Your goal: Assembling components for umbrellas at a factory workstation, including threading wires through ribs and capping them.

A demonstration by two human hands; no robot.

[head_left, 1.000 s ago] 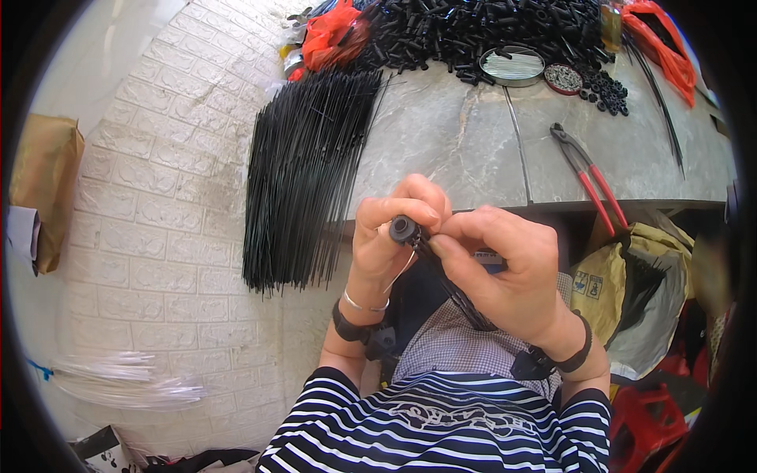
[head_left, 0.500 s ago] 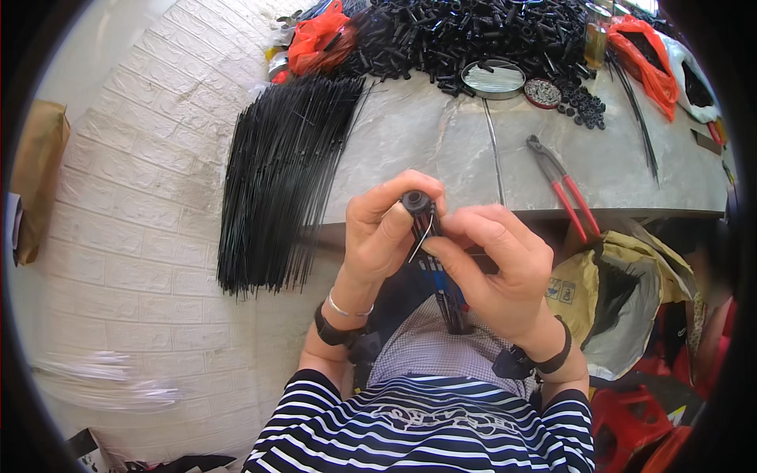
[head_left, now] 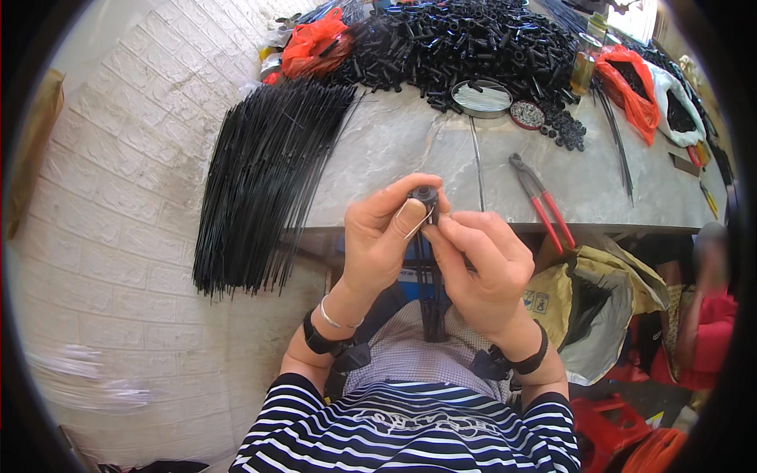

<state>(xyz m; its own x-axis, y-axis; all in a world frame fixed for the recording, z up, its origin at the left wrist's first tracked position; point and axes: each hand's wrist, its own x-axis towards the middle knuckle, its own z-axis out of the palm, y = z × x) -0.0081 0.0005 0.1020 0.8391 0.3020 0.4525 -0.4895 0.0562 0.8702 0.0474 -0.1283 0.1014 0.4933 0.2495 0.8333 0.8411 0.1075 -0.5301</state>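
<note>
My left hand (head_left: 380, 240) is closed around a round black hub (head_left: 424, 195), its thumb pressed on the side. Thin black rods (head_left: 430, 296) hang from the hub in a narrow bundle down to my lap. A thin pale wire (head_left: 419, 224) curves round the hub just below my left thumb. My right hand (head_left: 487, 264) is closed in a pinch against the hub's right side, thumb and forefinger together at the wire. Its fingertips hide the exact spot they grip.
On the grey table (head_left: 394, 150) lie a sheaf of black rods (head_left: 264, 189), a heap of black tubes (head_left: 465, 47), red-handled cutters (head_left: 542, 201), a round tin of pale sticks (head_left: 481, 101) and a dish of small metal pieces (head_left: 527, 115). A yellow sack (head_left: 556, 303) stands at right, near another person's pink sleeve (head_left: 714, 339).
Both hands with the hub have come closer together, and my left thumb has moved over the hub's side. Less of the wire shows. The whole view has shifted slightly.
</note>
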